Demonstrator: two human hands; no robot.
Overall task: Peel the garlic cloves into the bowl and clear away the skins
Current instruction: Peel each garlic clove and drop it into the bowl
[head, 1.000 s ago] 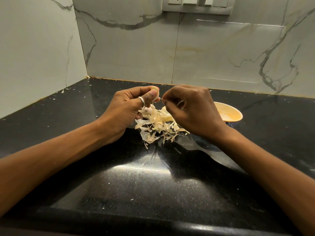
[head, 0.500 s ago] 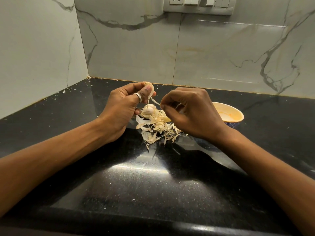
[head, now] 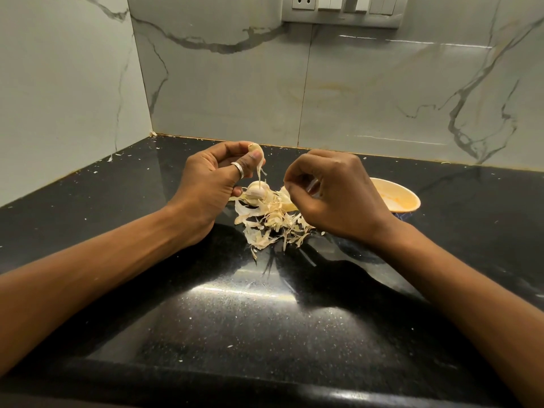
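Head camera is looking down at a shiny black counter [head: 265, 319]. Past the near edge, a pile of garlic skins [head: 270, 228] is lying on it, between the two hands. A garlic chunk [head: 257, 191] with its skin on is sitting at the far side of the pile.

The left hand [head: 212, 184] is pinching a garlic clove [head: 255, 148] between its thumb and fingers and holding it up over the pile. A thin strip of skin [head: 259, 172] is hanging down from the clove.

The right hand [head: 332, 195] is hovering to the right, apart from the left one. Its fingers are curling in with the tips close together. I cannot tell if they are holding a bit of skin.

The clove is looking small, light and hard, and I think it is going to be slippery once bare, so a firm pinch at its ends seems best. The skin is looking thin like paper and will likely tear. I would grab the loose strip close to the clove.

Behind the right hand, a yellow bowl [head: 394, 198] is sitting partly hidden. Farther back, a marble wall [head: 353, 98] is standing with a switch plate [head: 341, 10] at the top.
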